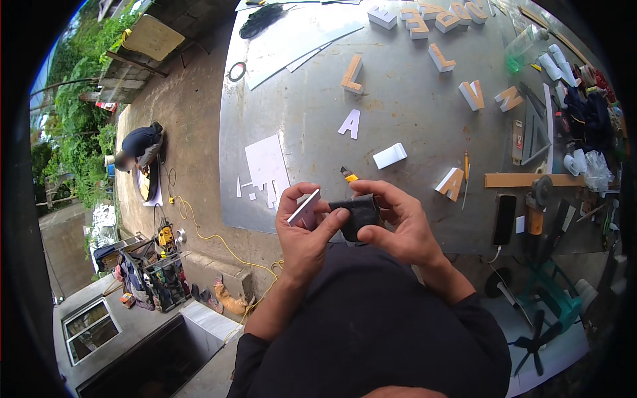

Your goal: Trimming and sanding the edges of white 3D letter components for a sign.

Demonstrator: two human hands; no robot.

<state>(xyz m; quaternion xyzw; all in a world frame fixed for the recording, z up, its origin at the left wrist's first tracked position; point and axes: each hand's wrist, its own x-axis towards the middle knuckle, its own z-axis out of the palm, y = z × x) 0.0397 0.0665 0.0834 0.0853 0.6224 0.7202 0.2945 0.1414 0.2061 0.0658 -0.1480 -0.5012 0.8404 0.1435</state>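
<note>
White flat strip (pixel 304 207) pinched in L hand (pixel 306 232); R hand (pixel 398 225) grips black matte block (pixel 358 215).

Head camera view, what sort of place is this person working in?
Probably an outdoor sign-making workshop. Cut-out block letters lie across a big metal worktable, with an angle grinder and other tools at its edge, and another person crouches on the concrete yard beside greenery.

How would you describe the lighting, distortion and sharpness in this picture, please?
Head view: soft, even daylight, faint sheen on the metal table; strong fisheye bending of its edges, black rim around; both hands and the black block are fairly sharp.
</note>
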